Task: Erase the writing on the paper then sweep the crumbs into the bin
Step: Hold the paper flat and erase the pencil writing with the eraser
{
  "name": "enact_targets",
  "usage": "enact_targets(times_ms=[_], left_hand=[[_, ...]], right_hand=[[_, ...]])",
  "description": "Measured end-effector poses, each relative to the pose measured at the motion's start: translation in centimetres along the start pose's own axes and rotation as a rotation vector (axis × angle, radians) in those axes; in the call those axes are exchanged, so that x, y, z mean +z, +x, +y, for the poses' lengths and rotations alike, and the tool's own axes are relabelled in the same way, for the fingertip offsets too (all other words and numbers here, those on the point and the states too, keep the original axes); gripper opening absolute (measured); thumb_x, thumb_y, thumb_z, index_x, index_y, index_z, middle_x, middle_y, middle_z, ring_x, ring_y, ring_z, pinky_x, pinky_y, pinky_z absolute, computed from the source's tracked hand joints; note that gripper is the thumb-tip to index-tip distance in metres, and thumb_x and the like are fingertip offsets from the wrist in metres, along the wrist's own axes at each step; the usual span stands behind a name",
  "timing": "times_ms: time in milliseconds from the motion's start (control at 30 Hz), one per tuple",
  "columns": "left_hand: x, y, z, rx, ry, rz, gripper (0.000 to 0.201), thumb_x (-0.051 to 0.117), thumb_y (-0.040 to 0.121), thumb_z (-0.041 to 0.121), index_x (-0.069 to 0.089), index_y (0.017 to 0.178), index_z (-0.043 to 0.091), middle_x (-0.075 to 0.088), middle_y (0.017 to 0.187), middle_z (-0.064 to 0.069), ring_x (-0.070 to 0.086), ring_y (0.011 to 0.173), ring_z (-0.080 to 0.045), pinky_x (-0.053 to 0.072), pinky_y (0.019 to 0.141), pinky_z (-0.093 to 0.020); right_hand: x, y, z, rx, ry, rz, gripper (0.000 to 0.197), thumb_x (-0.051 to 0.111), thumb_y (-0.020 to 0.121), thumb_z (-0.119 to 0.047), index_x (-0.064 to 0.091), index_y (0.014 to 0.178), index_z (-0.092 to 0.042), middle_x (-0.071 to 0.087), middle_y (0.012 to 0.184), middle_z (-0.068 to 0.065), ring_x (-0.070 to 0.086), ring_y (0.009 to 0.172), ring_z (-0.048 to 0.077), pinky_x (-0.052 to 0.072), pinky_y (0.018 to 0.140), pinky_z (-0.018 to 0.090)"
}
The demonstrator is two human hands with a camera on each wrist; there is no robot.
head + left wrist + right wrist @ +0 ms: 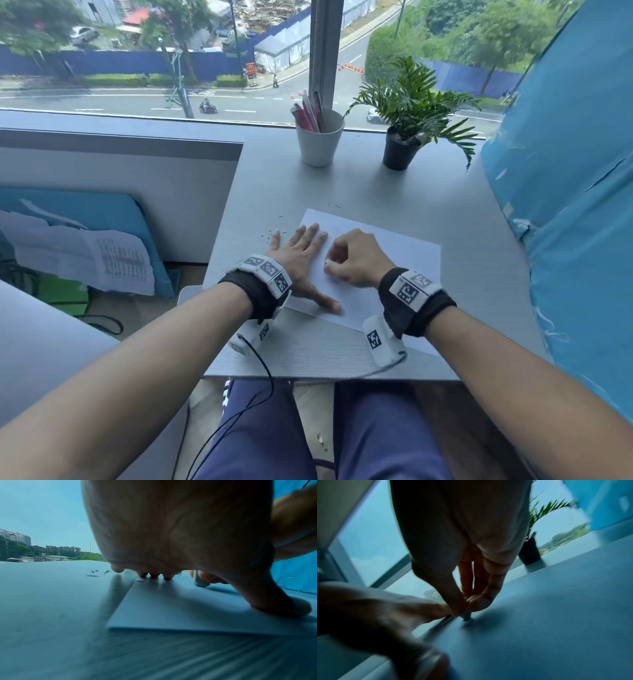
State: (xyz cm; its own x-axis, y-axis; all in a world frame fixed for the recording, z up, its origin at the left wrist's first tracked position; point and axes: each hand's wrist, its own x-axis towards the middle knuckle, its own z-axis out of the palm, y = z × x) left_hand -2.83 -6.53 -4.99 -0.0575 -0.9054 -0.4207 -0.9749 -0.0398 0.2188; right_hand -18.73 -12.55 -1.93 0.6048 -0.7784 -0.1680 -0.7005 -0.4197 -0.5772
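Observation:
A white sheet of paper (394, 260) lies tilted on the grey desk (274, 192). My left hand (301, 253) lies flat with spread fingers on the paper's left edge and presses it down, thumb on the near corner. My right hand (352, 260) is curled and pinches a small eraser (200, 581) against the paper just right of the left hand; the eraser's tip (467, 616) touches the sheet. Dark eraser crumbs (274, 234) lie on the desk left of the paper, and a few (334, 205) beyond its far corner. No bin is in view.
A white cup of pens (318, 137) and a potted plant (404, 144) stand at the desk's far edge by the window. A blue covered surface (565, 205) rises on the right. Left of the desk lie a blue board and papers (85, 253).

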Motion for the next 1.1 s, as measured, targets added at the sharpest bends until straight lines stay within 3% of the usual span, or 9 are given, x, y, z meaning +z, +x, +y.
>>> enact_targets(times_ms=[67,200,333,500,633,733,800,900,1100], left_hand=[[0.1,0.1,-0.1,0.005,-0.001,0.007,0.157,0.053,0.040,0.102,-0.022,0.155,0.027,-0.032,0.159,0.007,-0.028,0.147,-0.014,-0.016,0.117,-0.058],[0.1,0.2,0.2,-0.004,0.041,0.004,0.158,0.051,0.039,0.103,-0.022,0.155,0.023,-0.031,0.160,0.004,-0.028,0.147,-0.016,-0.016,0.116,-0.059],[-0.1,0.3,0.3,0.027,0.065,0.002,0.158,0.049,0.042,0.103,-0.024,0.154,0.018,-0.032,0.160,0.002,-0.029,0.146,-0.016,-0.017,0.117,-0.056],[0.0,0.2,0.2,0.027,0.023,-0.007,0.160,0.049,0.038,0.104,-0.022,0.155,0.020,-0.031,0.160,0.005,-0.029,0.146,-0.014,-0.016,0.117,-0.057],[0.0,0.2,0.1,0.034,0.017,-0.012,0.159,0.049,0.039,0.104,-0.024,0.154,0.021,-0.034,0.159,0.007,-0.031,0.145,-0.012,-0.015,0.117,-0.058],[0.0,0.1,0.1,0.022,0.013,-0.012,0.160,0.049,0.037,0.104,-0.023,0.155,0.022,-0.032,0.159,0.008,-0.030,0.146,-0.012,-0.015,0.117,-0.059],[-0.1,0.1,0.2,0.017,0.017,-0.011,0.160,0.049,0.037,0.104,-0.023,0.154,0.023,-0.033,0.159,0.008,-0.030,0.146,-0.012,-0.015,0.117,-0.059],[-0.2,0.2,0.1,0.029,0.007,-0.027,0.158,0.051,0.042,0.102,-0.026,0.153,0.022,-0.036,0.158,0.008,-0.032,0.145,-0.012,-0.015,0.116,-0.060],[0.0,0.2,0.2,0.015,0.004,-0.013,0.159,0.051,0.038,0.103,-0.023,0.154,0.023,-0.033,0.159,0.009,-0.030,0.146,-0.011,-0.014,0.117,-0.059]], right_hand=[[-0.7,0.5,0.2,0.014,-0.002,-0.033,0.009,0.074,0.073,-0.019,0.077,0.077,-0.011,0.071,0.072,-0.002,0.061,0.066,0.008,0.043,0.054,0.011],[-2.8,2.4,1.3,0.131,-0.016,0.136,0.012,0.072,0.074,-0.016,0.079,0.080,-0.009,0.075,0.078,0.004,0.064,0.070,0.012,0.045,0.065,0.017],[-0.1,-0.4,-0.6,-0.033,-0.086,-0.101,0.013,0.069,0.075,-0.019,0.077,0.077,-0.008,0.074,0.075,0.003,0.066,0.070,0.016,0.053,0.064,0.023],[-2.6,1.8,1.3,0.124,0.005,0.113,0.012,0.075,0.072,-0.019,0.079,0.079,-0.011,0.075,0.076,0.002,0.065,0.070,0.010,0.045,0.060,0.013],[-0.4,-0.3,-0.2,-0.039,-0.062,-0.072,0.011,0.072,0.075,-0.020,0.078,0.079,-0.011,0.073,0.076,-0.001,0.065,0.071,0.010,0.050,0.062,0.015],[-2.7,1.6,1.1,0.096,-0.010,0.018,0.011,0.077,0.070,-0.020,0.080,0.078,-0.014,0.074,0.075,-0.001,0.062,0.066,0.006,0.043,0.054,0.009],[-2.7,2.0,1.3,0.109,-0.034,0.113,0.011,0.075,0.072,-0.019,0.079,0.077,-0.011,0.075,0.078,0.004,0.064,0.070,0.012,0.048,0.062,0.017],[-0.2,-0.1,-0.7,-0.068,-0.100,-0.051,0.014,0.070,0.075,-0.018,0.076,0.075,-0.007,0.073,0.075,0.005,0.066,0.071,0.017,0.053,0.067,0.026],[-2.7,2.4,0.6,0.089,-0.043,0.122,0.012,0.073,0.074,-0.018,0.078,0.077,-0.008,0.074,0.077,0.003,0.064,0.070,0.013,0.045,0.058,0.011]])
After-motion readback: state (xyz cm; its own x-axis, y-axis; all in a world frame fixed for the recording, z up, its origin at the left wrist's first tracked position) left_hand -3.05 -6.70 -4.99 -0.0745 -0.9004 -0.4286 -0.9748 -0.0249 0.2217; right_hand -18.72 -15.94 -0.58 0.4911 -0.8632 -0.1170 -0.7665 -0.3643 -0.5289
